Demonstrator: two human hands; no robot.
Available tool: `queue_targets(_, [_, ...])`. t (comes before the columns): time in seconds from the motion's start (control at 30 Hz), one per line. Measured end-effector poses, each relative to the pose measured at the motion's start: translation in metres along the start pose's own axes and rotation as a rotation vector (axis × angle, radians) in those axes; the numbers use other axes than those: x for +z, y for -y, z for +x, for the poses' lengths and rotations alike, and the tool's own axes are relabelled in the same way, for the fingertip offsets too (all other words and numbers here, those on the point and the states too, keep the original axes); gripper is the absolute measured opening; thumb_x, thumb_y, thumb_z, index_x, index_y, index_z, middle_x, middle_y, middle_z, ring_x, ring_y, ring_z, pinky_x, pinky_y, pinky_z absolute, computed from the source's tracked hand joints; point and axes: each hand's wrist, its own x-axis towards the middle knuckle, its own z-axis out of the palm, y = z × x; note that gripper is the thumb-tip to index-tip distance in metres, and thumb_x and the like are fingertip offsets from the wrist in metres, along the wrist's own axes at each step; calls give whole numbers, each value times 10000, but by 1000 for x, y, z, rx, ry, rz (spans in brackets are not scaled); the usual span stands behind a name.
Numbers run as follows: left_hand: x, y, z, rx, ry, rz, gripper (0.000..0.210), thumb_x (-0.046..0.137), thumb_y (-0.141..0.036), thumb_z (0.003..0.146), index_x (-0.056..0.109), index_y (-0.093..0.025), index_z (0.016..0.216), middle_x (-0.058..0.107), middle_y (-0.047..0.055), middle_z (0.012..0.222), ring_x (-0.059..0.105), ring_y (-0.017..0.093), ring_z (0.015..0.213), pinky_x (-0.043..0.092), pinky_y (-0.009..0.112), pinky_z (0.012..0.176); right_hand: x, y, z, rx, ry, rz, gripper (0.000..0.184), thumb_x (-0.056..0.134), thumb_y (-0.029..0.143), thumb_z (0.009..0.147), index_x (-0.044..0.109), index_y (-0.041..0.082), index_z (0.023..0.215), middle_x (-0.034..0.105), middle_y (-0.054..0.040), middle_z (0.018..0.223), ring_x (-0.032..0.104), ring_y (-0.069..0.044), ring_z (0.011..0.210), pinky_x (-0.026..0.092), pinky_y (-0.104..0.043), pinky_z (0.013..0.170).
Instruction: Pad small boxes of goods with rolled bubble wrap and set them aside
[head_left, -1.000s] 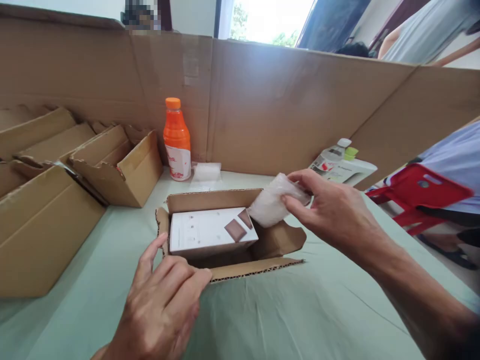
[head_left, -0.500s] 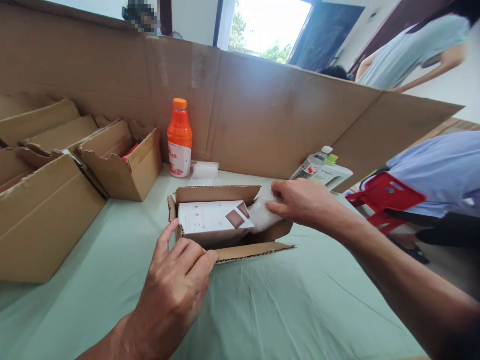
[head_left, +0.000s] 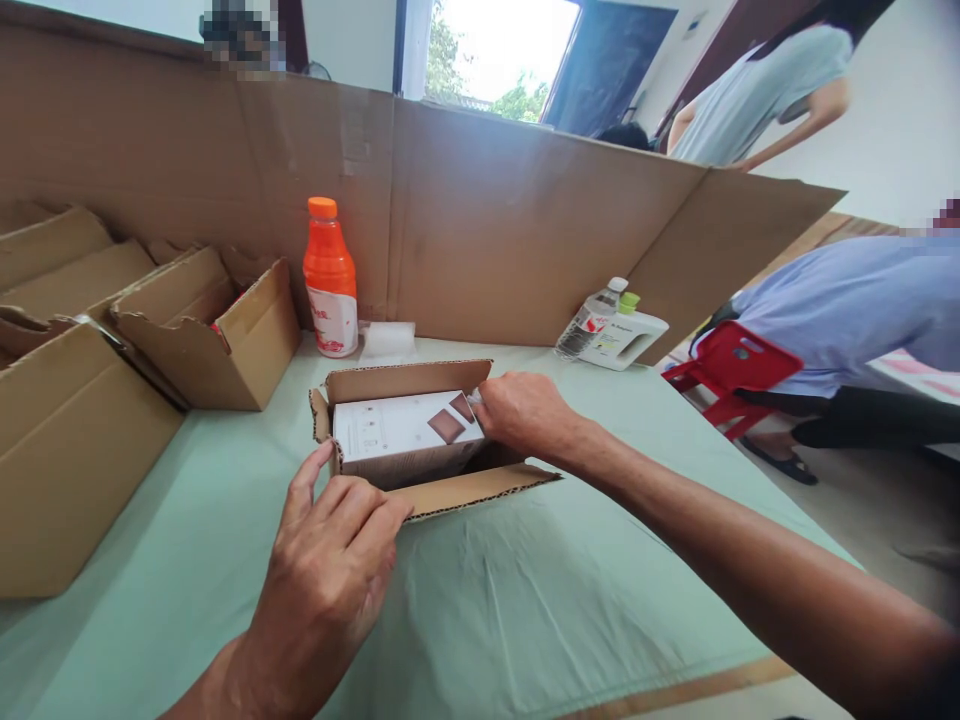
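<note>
White box [head_left: 397, 430] already lies inside carton [head_left: 480, 487] on desk [head_left: 487, 620]; top unclosed. Left hand [head_left: 330, 555], loosely curled, grips carton's near-left rim. Right hand [head_left: 529, 415] curls at right end against clear plastic [head_left: 475, 397]; fingers hidden, cannot tell its hold.

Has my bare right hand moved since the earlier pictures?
Yes: your right hand moved left, closer to the upright orange bottle with the white label.

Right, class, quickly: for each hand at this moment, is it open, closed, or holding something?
Left hand: holding the open carton at its near left corner.
Right hand: closed on clear plastic wrap, most of it hidden.
</note>
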Motion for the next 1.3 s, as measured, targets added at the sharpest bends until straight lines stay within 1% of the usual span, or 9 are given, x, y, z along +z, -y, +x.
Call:
queue_targets(0.17, [-1,7,-12,-87,-209,15,486,642,-53,856,550,-185,1314,604,116,1216,571,241,1195,409,519,1136,-1,-27,-32,16,-200,180,323,460,280,959,758,157,956,767,-133,939,713,-247,843,468,-309,691])
queue_targets(0.3, [5,30,-47,-556,-212,-159,597,670,-323,882,471,-294,1444,554,100,1397,561,286,1265,460,519,1090,41,-66,-78,136,-578,623,292,510,387,931,728,194,954,756,-53,837,671,-181,696,474,-283,642])
queue_targets(0.47, [36,56,-63,-990,2,-600,795,729,-505,773,428,-267,1469,501,127,1491,610,313,1223,520,514,1025,120,-33,-71,40,-354,1046,484,634,502,819,639,174,1174,749,-108,1055,687,-220,795,544,-324,662])
queue_targets(0.57, [58,51,-37,-1029,-24,-727,753,717,-465,761,462,-204,1421,602,134,1357,662,276,1126,542,464,994,137,-8,-49,57,-341,1175,521,626,564,799,627,159,1127,747,-118,1017,678,-248,816,548,-356,697])
queue_targets(0.7, [84,28,-7,-920,-89,-846,680,722,-358,755,505,-202,1380,625,126,1320,619,278,1207,512,448,1033,139,-30,-59,199,-414,1139,524,638,615,769,634,167,1041,753,-119,950,690,-279,813,541,-371,680])
queue_targets(0.83, [82,10,-26,-937,-133,-852,711,747,-351,760,494,-216,1411,610,137,1355,578,296,1269,487,465,1068,137,-47,-74,216,-444,1021,464,650,637,766,650,201,926,752,-87,857,685,-273,731,512,-340,578])
queue_targets(0.93, [55,12,-72,-1123,-289,-740,718,750,-438,778,487,-201,1403,634,142,1310,604,288,1233,478,468,1079,123,-8,-50,-24,-366,1092,460,648,592,795,675,188,1013,763,-95,941,683,-258,745,523,-325,585])
queue_targets(1.1, [-3,41,-129,-1300,-601,-446,710,728,-504,811,474,-216,1408,641,133,1297,637,262,1166,468,463,1088,84,111,45,-566,-220,1324,584,704,444,787,608,170,1293,693,-105,1265,642,-279,1116,528,-391,945])
queue_targets(1.3, [-16,68,-142,-1301,-700,-427,760,683,-427,858,336,-293,1521,432,130,1556,525,284,1358,442,450,1133,91,214,101,-483,-221,1364,632,638,304,840,485,162,1436,606,-157,1377,599,-275,1205,520,-449,984])
